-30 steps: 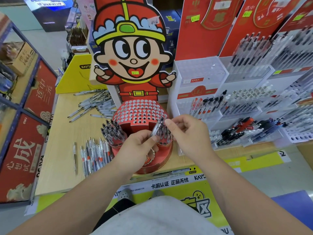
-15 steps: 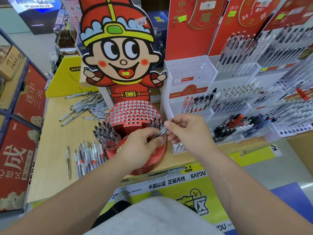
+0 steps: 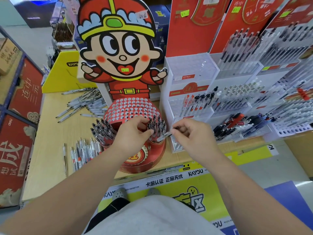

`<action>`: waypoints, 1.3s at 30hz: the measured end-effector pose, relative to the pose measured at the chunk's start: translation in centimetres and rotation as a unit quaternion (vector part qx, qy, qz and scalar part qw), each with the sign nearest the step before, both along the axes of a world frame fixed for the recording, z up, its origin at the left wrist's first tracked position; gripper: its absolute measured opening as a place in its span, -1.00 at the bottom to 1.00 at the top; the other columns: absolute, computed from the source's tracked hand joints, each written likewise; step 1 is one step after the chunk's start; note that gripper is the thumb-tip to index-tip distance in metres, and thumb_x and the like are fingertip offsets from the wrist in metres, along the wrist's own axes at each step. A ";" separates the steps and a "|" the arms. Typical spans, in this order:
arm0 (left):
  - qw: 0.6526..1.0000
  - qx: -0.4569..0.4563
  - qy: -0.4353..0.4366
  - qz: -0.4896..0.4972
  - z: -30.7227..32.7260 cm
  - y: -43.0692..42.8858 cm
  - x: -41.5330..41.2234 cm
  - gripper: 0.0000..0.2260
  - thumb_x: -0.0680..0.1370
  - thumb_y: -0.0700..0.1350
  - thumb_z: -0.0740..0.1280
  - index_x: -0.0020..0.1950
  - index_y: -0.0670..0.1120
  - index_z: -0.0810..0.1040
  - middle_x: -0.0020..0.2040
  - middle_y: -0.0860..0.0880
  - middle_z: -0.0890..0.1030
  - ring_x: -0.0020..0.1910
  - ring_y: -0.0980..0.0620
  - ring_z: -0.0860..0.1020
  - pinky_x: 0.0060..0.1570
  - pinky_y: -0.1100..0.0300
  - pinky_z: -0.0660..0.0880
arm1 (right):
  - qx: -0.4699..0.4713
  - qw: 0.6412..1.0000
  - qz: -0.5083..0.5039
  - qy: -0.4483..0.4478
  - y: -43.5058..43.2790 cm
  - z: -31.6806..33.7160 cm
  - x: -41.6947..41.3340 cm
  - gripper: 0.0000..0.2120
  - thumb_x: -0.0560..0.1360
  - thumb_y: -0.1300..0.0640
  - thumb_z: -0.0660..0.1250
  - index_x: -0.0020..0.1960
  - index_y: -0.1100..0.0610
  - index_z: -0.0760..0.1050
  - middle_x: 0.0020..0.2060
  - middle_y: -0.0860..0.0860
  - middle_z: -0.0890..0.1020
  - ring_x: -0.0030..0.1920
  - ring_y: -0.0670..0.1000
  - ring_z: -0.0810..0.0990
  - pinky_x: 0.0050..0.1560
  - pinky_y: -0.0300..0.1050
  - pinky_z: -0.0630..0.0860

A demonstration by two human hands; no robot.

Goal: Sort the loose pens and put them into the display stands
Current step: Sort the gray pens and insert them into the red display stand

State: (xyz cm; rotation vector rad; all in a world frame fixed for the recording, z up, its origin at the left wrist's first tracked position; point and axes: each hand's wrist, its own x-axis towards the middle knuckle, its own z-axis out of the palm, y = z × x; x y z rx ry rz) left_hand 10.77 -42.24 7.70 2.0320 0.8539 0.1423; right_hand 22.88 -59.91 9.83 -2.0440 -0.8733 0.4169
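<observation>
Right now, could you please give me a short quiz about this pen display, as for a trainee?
1. True or false: the right hand pinches a pen.
2. The row of loose pens nearest the person lies where, relative to the red round stand? A: to its left. B: to its right. C: on top of it.
3. Fill in: the holes of the stand's upper dome are ___.
Key: 1 true; 2 A; 3 empty.

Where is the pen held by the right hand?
Right of centre in the head view: the right hand pinches the pen, tilted, just beside the right pen cluster of the red stand.
</observation>
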 end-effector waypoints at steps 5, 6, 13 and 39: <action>0.999 -0.024 -0.021 0.027 -1.2 -0.6 0.2 -0.78 0.57 -0.08 0.44 0.21 -0.02 0.59 -0.04 0.09 0.62 -0.15 0.12 0.60 -0.06 0.21 0.52 | -0.044 0.997 0.028 -0.063 1.1 -1.2 -0.3 -0.93 0.53 0.10 0.45 0.00 0.05 0.66 -0.30 -0.16 0.58 -0.28 -0.16 0.54 -0.19 -0.24 0.51; 0.999 -0.025 -0.024 0.030 -1.4 -0.6 0.2 -0.81 0.57 -0.09 0.44 0.18 -0.01 0.60 -0.04 0.10 0.63 -0.15 0.12 0.60 -0.07 0.22 0.52 | -0.056 0.995 0.036 -0.068 1.4 -1.4 -0.3 -0.90 0.53 0.09 0.45 0.03 0.07 0.66 -0.28 -0.15 0.58 -0.27 -0.16 0.54 -0.16 -0.19 0.53; 0.998 -0.044 -0.036 0.029 -1.9 -0.4 0.2 -0.83 0.57 -0.10 0.45 0.15 -0.01 0.62 -0.03 0.10 0.65 -0.12 0.05 0.63 0.00 0.15 0.56 | -0.106 0.990 0.057 -0.070 3.0 -2.0 -0.3 -0.82 0.53 0.05 0.45 0.11 0.07 0.65 -0.22 -0.11 0.57 -0.16 -0.05 0.59 -0.02 -0.04 0.59; 0.999 -0.037 -0.026 0.024 -1.2 0.5 0.2 -0.76 0.54 -0.07 0.48 0.19 0.03 0.60 0.01 0.07 0.64 -0.10 0.08 0.63 -0.04 0.19 0.57 | -0.122 0.986 0.028 -0.106 3.7 -3.5 -2.1 -0.77 0.54 -0.03 0.40 0.18 -0.03 0.58 -0.22 -0.09 0.63 -0.17 0.02 0.61 -0.20 -0.09 0.52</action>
